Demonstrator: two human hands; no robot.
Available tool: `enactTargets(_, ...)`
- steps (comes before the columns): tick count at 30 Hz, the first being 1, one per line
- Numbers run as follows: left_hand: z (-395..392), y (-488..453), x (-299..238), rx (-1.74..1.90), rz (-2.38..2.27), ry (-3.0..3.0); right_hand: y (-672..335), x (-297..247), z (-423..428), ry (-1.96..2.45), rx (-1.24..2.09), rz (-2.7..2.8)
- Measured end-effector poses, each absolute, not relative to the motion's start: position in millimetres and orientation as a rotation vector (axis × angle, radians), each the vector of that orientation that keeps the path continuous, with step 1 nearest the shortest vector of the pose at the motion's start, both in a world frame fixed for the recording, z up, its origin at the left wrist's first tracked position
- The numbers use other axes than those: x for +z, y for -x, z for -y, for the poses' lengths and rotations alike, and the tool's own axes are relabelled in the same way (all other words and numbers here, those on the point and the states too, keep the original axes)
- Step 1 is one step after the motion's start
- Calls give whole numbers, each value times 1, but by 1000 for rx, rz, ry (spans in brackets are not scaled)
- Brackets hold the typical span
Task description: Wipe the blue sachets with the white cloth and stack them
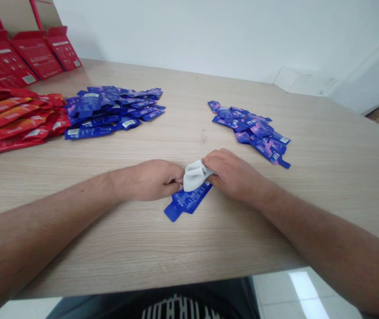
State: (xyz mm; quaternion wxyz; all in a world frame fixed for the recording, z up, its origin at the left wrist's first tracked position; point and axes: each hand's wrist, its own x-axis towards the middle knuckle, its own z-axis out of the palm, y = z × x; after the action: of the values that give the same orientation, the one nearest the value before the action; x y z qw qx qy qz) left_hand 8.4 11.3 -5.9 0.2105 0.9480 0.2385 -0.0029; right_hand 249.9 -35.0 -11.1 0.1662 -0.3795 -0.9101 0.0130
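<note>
A light grey piece of soft fabric (193, 176), bunched and folded, is between my two hands a little above the table. My right hand (231, 173) is closed on its gathered right end. At the fabric's left edge, my left hand (158, 179) is closed in a pinch, its fingertips partly hidden. Beneath the fabric lies a flat blue printed card (191, 201) with a tab at its lower left end. White print shows on its face, and its upper part is covered by the fabric and my right hand.
Blue-purple printed cards (255, 128) lie in a loose pile at the right. At the back left are a heap of blue packets (109, 110), a stack of red and orange packets (16, 117) and red boxes (36, 57). A white wall (182, 35) borders the wooden table (116, 248).
</note>
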Motion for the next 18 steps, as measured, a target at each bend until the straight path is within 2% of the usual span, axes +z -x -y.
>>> enactTargets(13,-10,-10,-4,4,-683,-2621,-248,-11,34,1019,55,2642)
enactTargets(18,-10,-11,-4,17,-694,-2622,-251,-13,32,1193,-16,2545)
